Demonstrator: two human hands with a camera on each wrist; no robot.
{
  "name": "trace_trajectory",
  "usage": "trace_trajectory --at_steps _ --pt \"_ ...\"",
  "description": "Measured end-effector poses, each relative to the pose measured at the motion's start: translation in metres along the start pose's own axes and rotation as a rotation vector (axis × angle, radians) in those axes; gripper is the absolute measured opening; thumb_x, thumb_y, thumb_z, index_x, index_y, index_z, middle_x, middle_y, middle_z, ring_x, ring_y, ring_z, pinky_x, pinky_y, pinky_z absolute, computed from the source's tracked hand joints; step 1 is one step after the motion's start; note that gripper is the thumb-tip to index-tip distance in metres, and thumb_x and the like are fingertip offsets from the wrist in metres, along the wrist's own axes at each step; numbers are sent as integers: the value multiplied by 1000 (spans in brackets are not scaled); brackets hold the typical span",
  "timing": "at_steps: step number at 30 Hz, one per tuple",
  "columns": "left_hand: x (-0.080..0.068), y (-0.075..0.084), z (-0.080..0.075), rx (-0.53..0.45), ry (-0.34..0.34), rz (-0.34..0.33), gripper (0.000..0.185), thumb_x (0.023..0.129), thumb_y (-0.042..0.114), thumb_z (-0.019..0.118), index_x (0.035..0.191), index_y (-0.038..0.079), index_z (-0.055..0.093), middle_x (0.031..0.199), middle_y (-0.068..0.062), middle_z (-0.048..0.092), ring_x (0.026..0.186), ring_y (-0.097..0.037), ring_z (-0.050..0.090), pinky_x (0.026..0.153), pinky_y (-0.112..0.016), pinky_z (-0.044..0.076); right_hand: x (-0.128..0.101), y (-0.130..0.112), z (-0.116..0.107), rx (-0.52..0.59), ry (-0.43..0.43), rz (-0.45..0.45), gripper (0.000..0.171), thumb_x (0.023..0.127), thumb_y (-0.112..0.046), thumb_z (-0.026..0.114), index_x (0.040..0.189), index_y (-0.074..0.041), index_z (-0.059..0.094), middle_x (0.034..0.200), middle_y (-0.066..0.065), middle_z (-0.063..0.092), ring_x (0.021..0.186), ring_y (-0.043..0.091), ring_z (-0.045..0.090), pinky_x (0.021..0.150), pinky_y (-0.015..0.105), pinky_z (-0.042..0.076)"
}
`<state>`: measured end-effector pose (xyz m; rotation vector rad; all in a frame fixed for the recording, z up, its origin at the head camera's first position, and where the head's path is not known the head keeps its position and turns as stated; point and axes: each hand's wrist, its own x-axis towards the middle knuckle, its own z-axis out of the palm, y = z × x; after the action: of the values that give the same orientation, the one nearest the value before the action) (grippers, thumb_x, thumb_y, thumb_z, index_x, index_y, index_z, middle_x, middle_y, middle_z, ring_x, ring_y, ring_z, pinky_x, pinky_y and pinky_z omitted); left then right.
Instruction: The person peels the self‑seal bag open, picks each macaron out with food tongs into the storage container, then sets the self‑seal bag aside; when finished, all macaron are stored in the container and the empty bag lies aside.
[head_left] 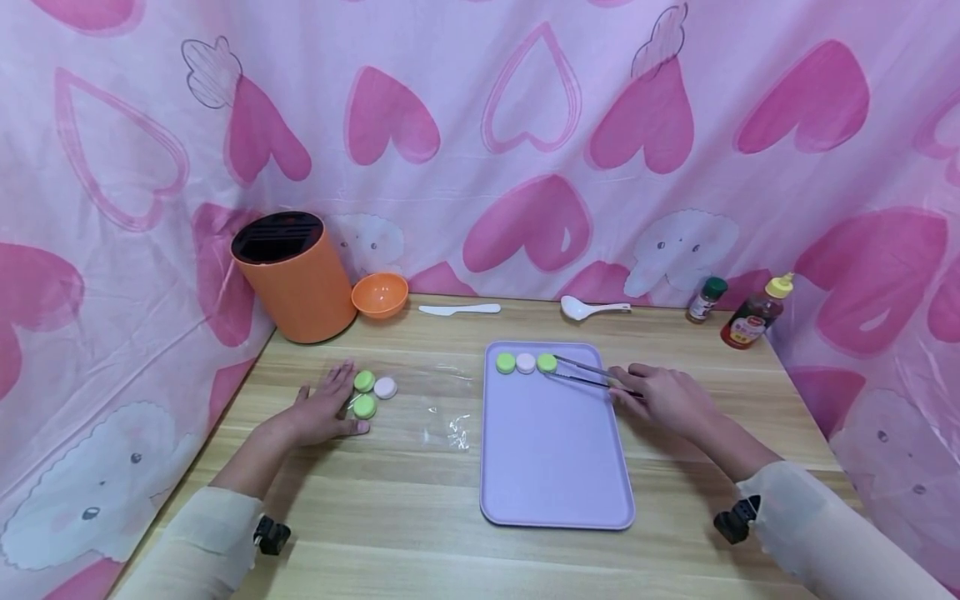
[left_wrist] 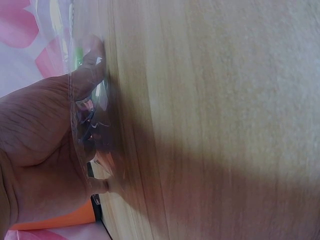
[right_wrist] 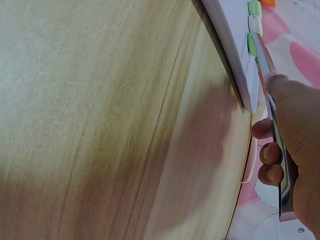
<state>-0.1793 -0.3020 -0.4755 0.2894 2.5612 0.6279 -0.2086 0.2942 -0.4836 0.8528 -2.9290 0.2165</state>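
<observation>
Right hand (head_left: 663, 400) grip pinches tongs (head_left: 588, 374), tips at green cap (head_left: 547, 362) on tray (head_left: 555, 467)

tongs (head_left: 588, 373): metal, lying low over the tray's top right, tips at a green disc
discs on tray (head_left: 526, 362): green, white, green, in a row
discs on table (head_left: 372, 393): two green, one white, clustered

left hand (left_wrist: 40, 145) flat on wooden table (left_wrist: 225, 120), pressing clear plastic bag (left_wrist: 90, 100); orange container (left_wrist: 55, 219) behind.
</observation>
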Motion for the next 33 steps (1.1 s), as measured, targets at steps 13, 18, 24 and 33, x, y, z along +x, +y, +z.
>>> trace_trajectory --at_steps 13,18,24,33 --pt "1 -2 0 6 -2 -1 120 102 54 75 174 -6 1 184 -30 -8 170 -54 -9 125 -88 -6 0 1 -1 5 -12 9 48 106 -38 76 149 -16 72 111 12 78 72 16 65 64 38 60" --pt "-1 -1 0 10 1 -3 120 102 54 75 174 -6 1 184 -30 -8 170 -54 -8 125 -88 -5 0 0 -4 6 -3 16 48 106 -38 76 149 -17 72 109 11 76 70 14 59 63 35 56" --pt "-1 -2 -1 -1 -3 -6 120 102 54 75 174 -6 0 184 -30 -8 170 -54 -9 125 -88 -6 6 5 0 60 112 -90 49 108 -45 72 151 -22 71 103 9 73 69 13 57 62 38 57" --pt "1 -3 -1 3 -2 -4 118 102 53 75 175 -5 2 183 -29 -9 170 -53 -10 125 -87 -8 29 -34 -10 -14 93 -158 47 100 -31 84 144 -19 76 90 0 65 64 5 46 57 21 44"
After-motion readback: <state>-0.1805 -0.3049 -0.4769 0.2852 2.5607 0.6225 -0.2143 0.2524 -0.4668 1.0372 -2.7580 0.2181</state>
